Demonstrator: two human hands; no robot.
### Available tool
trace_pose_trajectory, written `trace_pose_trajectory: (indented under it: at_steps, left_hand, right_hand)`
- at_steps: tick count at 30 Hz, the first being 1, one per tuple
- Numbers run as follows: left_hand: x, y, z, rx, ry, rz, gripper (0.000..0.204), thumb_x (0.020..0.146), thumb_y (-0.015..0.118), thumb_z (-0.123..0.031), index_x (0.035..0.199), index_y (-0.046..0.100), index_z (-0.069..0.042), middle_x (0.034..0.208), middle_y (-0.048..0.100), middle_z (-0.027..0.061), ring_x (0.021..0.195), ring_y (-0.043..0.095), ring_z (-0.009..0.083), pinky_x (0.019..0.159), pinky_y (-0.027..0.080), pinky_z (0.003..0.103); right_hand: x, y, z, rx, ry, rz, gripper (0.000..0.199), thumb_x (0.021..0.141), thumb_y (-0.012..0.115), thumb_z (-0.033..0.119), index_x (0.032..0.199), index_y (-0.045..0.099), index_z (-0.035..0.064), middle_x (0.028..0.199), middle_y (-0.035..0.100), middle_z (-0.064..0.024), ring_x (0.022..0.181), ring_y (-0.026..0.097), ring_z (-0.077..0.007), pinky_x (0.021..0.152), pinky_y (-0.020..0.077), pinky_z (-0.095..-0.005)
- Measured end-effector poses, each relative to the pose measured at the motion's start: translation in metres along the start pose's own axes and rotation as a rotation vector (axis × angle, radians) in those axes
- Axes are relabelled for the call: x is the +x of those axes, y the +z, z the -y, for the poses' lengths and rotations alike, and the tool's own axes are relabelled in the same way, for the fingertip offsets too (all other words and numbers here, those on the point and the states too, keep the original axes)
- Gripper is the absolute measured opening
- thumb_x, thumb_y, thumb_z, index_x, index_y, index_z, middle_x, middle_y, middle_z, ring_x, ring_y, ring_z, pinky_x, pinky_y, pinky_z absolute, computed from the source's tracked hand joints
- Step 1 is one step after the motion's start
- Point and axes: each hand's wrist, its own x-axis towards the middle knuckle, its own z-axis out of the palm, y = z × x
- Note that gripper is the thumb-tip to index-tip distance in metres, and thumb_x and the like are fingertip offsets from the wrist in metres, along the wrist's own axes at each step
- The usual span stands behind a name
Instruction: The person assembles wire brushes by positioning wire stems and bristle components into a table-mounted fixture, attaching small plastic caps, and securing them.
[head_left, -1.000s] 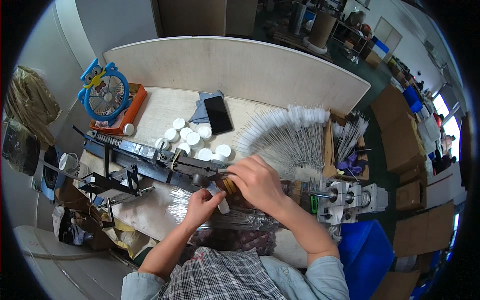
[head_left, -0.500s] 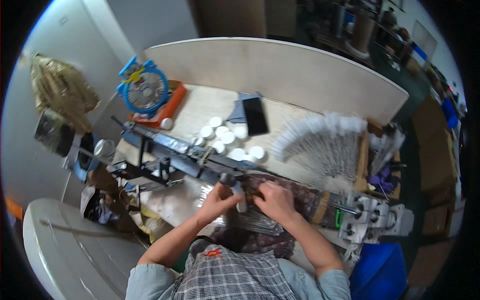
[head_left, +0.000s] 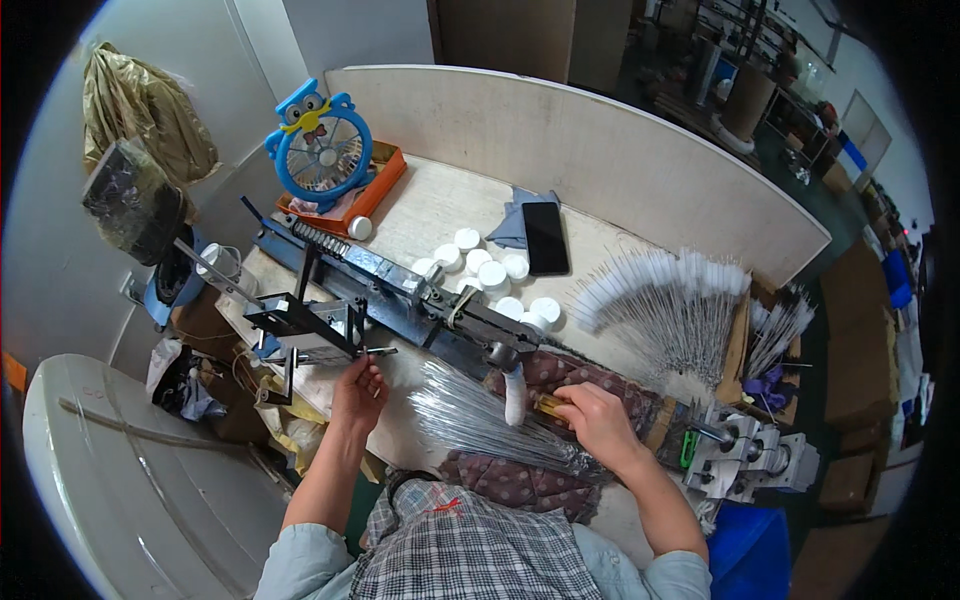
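No lettering can be read; faint reddish marks [head_left: 92, 393] on the white curved casing [head_left: 130, 490] might be characters, too small to tell.

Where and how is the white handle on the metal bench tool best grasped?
Probably around the middle of the white handle, coming from the person's side: its slim shaft juts toward the person, and the nearby right hand leaves it uncovered.

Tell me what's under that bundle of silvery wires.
Brown dotted cloth shows along both sides of the wire bundle's right part; pale tabletop shows beside its left end. Whatever lies directly beneath the bundle is covered.
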Motion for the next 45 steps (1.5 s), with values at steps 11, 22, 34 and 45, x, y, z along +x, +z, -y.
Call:
trace_pose_trajectory:
  at_steps: [11, 22, 34, 45]
  left_hand:
    - [-0.106, 0.171, 0.113, 0.321, -0.081, 0.667, 0.014, 0.093, 0.061, -0.017, 0.095, 0.065, -0.004, 0.08, 0.063, 0.0036, 0.07, 0.058, 0.0112, 0.064, 0.047, 0.026]
    - [-0.101, 0.203, 0.147, 0.448, 0.081, 0.696, 0.018, 0.093, 0.061, -0.017, 0.101, 0.066, -0.002, 0.081, 0.063, 0.0011, 0.068, 0.056, 0.0086, 0.063, 0.044, 0.022]
    - [-0.094, 0.187, 0.118, 0.152, 0.002, 0.411, 0.013, 0.095, 0.059, -0.018, 0.097, 0.063, -0.005, 0.079, 0.062, 0.0024, 0.067, 0.054, 0.0085, 0.063, 0.047, 0.023]
    - [-0.095, 0.187, 0.108, 0.3, -0.049, 0.526, 0.034, 0.1, 0.048, -0.036, 0.096, 0.059, -0.004, 0.081, 0.064, 0.0063, 0.071, 0.061, 0.0144, 0.069, 0.049, 0.027]
  right_hand:
    - [0.005, -0.062, 0.006, 0.051, 0.238, -0.175, 0.017, 0.082, 0.067, 0.009, 0.098, 0.067, 0.0029, 0.087, 0.067, -0.012, 0.082, 0.064, -0.0307, 0.072, 0.0501, -0.0369]
    - [-0.019, -0.073, -0.024, 0.646, 0.348, -0.098, 0.021, 0.088, 0.067, 0.014, 0.103, 0.067, -0.0008, 0.089, 0.069, -0.0033, 0.079, 0.058, -0.0082, 0.072, 0.0482, -0.026]
    - [0.045, -0.026, 0.005, -0.305, -0.115, -0.328, 0.011, 0.078, 0.069, 0.015, 0.084, 0.067, 0.0057, 0.077, 0.064, -0.0075, 0.08, 0.059, -0.0272, 0.072, 0.0493, -0.039]
    - [0.051, -0.037, 0.019, 0.219, 0.442, -0.011, 0.019, 0.082, 0.068, 0.023, 0.09, 0.071, 0.0056, 0.078, 0.067, -0.0101, 0.079, 0.062, -0.0275, 0.073, 0.0501, -0.0382]
